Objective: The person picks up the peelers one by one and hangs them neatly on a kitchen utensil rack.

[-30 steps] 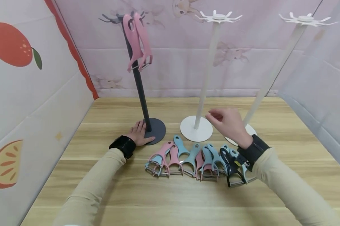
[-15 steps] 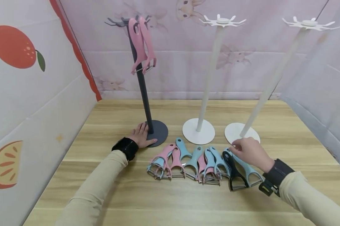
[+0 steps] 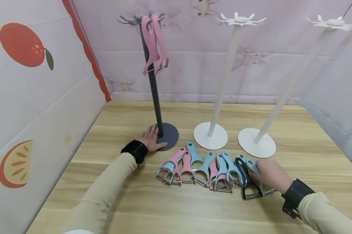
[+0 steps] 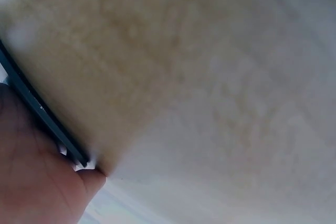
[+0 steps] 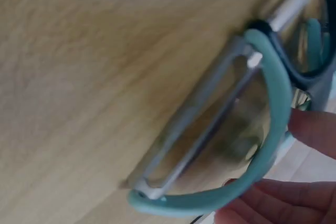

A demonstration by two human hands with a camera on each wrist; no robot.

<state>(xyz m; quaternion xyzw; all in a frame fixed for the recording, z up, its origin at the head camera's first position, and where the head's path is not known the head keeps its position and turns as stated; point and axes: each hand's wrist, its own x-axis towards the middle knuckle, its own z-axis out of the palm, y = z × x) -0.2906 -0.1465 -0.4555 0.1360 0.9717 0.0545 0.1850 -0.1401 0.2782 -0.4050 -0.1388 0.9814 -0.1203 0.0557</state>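
My left hand (image 3: 149, 139) rests with spread fingers on the round base (image 3: 170, 136) of the dark grey stand at the left; the left wrist view shows the dark base edge (image 4: 44, 114) beside the palm. At the right end of a row of peelers, my right hand (image 3: 271, 174) pinches a light blue peeler (image 3: 253, 166) by its handle. Up close, thumb and fingers lie on either side of this blue peeler (image 5: 281, 98), its metal blade facing the tabletop. A black peeler (image 3: 245, 177) lies just left of it, touching or overlapping.
Several pink and light blue peelers (image 3: 206, 164) lie overlapping across the table. Two pink peelers (image 3: 151, 45) hang from the dark stand's hooks. Two white stands, with a middle base (image 3: 203, 138) and a right base (image 3: 249, 143), stand behind the row. Fabric walls (image 3: 193, 78) enclose the table.
My right hand has come down from above the bases to the right-end light blue peeler and taken hold of it. My left hand stays on the dark base. The head view has shifted slightly.
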